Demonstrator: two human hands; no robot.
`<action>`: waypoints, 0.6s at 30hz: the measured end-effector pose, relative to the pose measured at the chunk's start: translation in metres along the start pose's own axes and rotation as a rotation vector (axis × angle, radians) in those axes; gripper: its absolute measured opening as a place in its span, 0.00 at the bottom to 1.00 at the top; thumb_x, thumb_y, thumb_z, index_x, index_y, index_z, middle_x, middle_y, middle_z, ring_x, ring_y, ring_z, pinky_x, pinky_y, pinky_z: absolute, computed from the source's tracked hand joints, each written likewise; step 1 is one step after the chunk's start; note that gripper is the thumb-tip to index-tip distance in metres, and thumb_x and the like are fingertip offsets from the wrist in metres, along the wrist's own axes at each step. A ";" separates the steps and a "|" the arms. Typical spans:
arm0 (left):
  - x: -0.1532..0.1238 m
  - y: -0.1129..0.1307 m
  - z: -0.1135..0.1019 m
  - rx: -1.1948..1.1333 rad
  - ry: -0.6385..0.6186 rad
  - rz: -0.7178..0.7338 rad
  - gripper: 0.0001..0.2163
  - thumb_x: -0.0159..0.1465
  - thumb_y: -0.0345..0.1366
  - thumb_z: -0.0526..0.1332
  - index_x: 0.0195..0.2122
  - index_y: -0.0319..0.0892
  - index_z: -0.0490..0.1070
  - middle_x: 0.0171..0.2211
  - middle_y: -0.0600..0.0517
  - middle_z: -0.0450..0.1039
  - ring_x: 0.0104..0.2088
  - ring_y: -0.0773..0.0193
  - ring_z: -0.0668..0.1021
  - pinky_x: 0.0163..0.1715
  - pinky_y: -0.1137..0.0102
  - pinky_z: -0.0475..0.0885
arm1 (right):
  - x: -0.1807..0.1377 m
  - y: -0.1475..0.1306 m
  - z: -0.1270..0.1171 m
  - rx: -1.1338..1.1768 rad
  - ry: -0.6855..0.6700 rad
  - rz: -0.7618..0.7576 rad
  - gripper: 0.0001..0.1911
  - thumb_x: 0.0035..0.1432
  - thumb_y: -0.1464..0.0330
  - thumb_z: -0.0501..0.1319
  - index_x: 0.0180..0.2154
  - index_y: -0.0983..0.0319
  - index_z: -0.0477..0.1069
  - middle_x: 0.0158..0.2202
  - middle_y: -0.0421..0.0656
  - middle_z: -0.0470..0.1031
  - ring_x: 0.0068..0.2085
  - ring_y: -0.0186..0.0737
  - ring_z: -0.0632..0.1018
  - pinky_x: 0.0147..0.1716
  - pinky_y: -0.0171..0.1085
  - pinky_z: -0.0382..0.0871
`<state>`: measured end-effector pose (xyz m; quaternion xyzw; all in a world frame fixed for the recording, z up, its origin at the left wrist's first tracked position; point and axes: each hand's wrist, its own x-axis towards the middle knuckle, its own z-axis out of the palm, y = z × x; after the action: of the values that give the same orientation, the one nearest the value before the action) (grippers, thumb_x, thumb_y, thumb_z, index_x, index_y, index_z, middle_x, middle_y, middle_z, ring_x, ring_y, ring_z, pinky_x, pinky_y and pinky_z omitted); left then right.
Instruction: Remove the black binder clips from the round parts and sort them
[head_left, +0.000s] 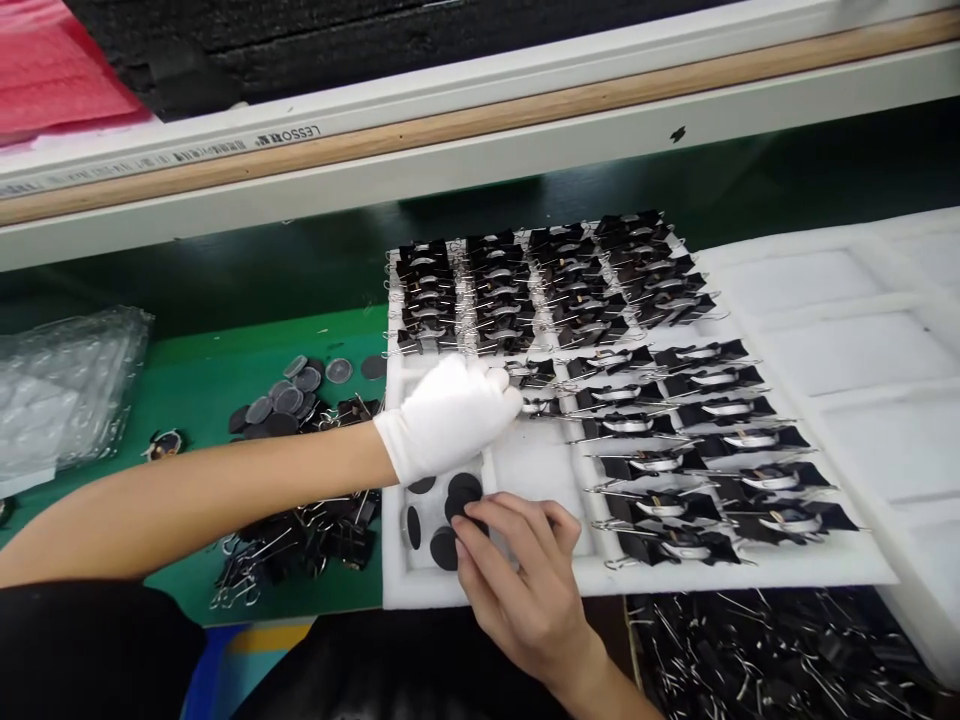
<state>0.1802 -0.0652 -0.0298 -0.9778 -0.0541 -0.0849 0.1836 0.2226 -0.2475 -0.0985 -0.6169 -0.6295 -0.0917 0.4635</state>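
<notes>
My left hand (pixel 454 412), in a white glove, reaches over the white foam tray (pixel 529 460) with its fingers curled. Its fingertips are beside a black binder clip (pixel 541 408); what they hold, if anything, is hidden. Bare, my right hand (pixel 529 580) pinches a thin black disc (pixel 466 503) over the tray's near left part. Other black discs (pixel 444 548) lie around it in that compartment. Rows of black binder clips (pixel 679 505) fill much of the tray, each clamped around a round piece with a pale rim.
Left of the tray, on the green table (pixel 202 385), are a pile of clear-rimmed discs (pixel 289 398), loose binder clips (pixel 315 545) and clear plastic trays (pixel 71 385). Another foam tray (pixel 847 350) lies at right. More clips (pixel 780 650) sit below the front edge. A shelf (pixel 480 145) spans the back.
</notes>
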 end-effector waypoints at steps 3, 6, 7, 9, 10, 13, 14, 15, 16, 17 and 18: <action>-0.002 -0.002 -0.006 -0.044 -0.015 0.023 0.14 0.71 0.41 0.58 0.31 0.40 0.72 0.29 0.45 0.73 0.29 0.54 0.78 0.26 0.63 0.61 | 0.000 0.000 0.001 -0.016 -0.042 -0.012 0.07 0.64 0.76 0.65 0.43 0.61 0.77 0.40 0.44 0.83 0.44 0.44 0.82 0.46 0.47 0.62; -0.007 -0.005 -0.017 -0.070 -0.055 -0.053 0.16 0.70 0.46 0.58 0.31 0.40 0.73 0.29 0.46 0.74 0.29 0.53 0.79 0.26 0.64 0.61 | 0.000 0.001 0.002 -0.022 -0.057 -0.022 0.07 0.64 0.76 0.65 0.43 0.62 0.77 0.40 0.43 0.83 0.44 0.44 0.82 0.46 0.47 0.62; -0.009 -0.006 -0.020 -0.074 -0.072 -0.087 0.16 0.70 0.47 0.58 0.31 0.40 0.73 0.29 0.46 0.74 0.29 0.53 0.79 0.25 0.64 0.61 | -0.001 0.001 0.002 -0.023 -0.059 -0.025 0.07 0.64 0.76 0.65 0.43 0.62 0.77 0.40 0.43 0.83 0.44 0.44 0.82 0.46 0.47 0.62; -0.009 -0.008 -0.025 -0.072 -0.104 -0.146 0.17 0.70 0.47 0.57 0.32 0.39 0.73 0.28 0.46 0.74 0.28 0.52 0.79 0.25 0.64 0.60 | -0.001 0.001 0.002 -0.030 -0.064 -0.025 0.07 0.64 0.76 0.65 0.43 0.62 0.76 0.40 0.43 0.83 0.44 0.44 0.82 0.46 0.47 0.62; -0.009 -0.009 -0.026 -0.068 -0.118 -0.164 0.16 0.70 0.47 0.57 0.32 0.39 0.73 0.28 0.46 0.74 0.28 0.52 0.79 0.25 0.64 0.60 | 0.000 0.002 0.002 -0.035 -0.071 -0.026 0.06 0.64 0.76 0.65 0.43 0.62 0.76 0.40 0.43 0.83 0.44 0.43 0.82 0.46 0.47 0.62; -0.004 -0.010 -0.026 -0.079 -0.165 -0.168 0.17 0.70 0.46 0.57 0.33 0.39 0.73 0.29 0.45 0.74 0.28 0.52 0.79 0.25 0.65 0.61 | 0.000 0.002 0.003 -0.043 -0.085 -0.041 0.06 0.65 0.76 0.64 0.43 0.62 0.77 0.40 0.43 0.82 0.44 0.43 0.81 0.46 0.47 0.62; -0.002 -0.010 -0.025 -0.087 -0.175 -0.163 0.17 0.71 0.46 0.56 0.33 0.39 0.74 0.29 0.45 0.74 0.29 0.52 0.79 0.25 0.65 0.61 | 0.000 0.002 0.003 -0.043 -0.085 -0.048 0.06 0.65 0.76 0.64 0.43 0.62 0.77 0.40 0.43 0.82 0.44 0.43 0.81 0.46 0.47 0.62; -0.001 -0.010 -0.024 -0.093 -0.183 -0.158 0.17 0.71 0.46 0.55 0.34 0.39 0.74 0.30 0.45 0.75 0.29 0.52 0.80 0.26 0.65 0.61 | 0.000 0.003 0.003 -0.041 -0.081 -0.054 0.06 0.65 0.76 0.64 0.43 0.63 0.77 0.40 0.44 0.82 0.44 0.42 0.81 0.46 0.47 0.62; 0.001 -0.009 -0.024 -0.093 -0.187 -0.157 0.17 0.72 0.46 0.55 0.34 0.39 0.74 0.30 0.45 0.75 0.29 0.52 0.80 0.26 0.65 0.62 | 0.000 0.003 0.003 -0.036 -0.078 -0.058 0.05 0.65 0.76 0.64 0.42 0.63 0.77 0.40 0.44 0.82 0.44 0.42 0.81 0.46 0.47 0.62; 0.002 -0.008 -0.024 -0.088 -0.191 -0.158 0.17 0.72 0.46 0.54 0.34 0.39 0.74 0.30 0.45 0.75 0.29 0.52 0.80 0.26 0.65 0.62 | -0.001 0.003 0.003 -0.032 -0.075 -0.059 0.05 0.65 0.76 0.64 0.42 0.63 0.77 0.40 0.44 0.82 0.44 0.42 0.81 0.46 0.47 0.62; 0.002 -0.007 -0.024 -0.079 -0.193 -0.158 0.17 0.72 0.45 0.54 0.33 0.39 0.73 0.29 0.45 0.74 0.29 0.51 0.80 0.26 0.65 0.62 | -0.001 0.003 0.003 -0.029 -0.074 -0.058 0.05 0.65 0.76 0.64 0.42 0.64 0.77 0.40 0.44 0.82 0.44 0.42 0.81 0.46 0.47 0.62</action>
<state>0.1775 -0.0672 -0.0047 -0.9806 -0.1449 -0.0069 0.1315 0.2238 -0.2455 -0.1021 -0.6082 -0.6622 -0.0914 0.4281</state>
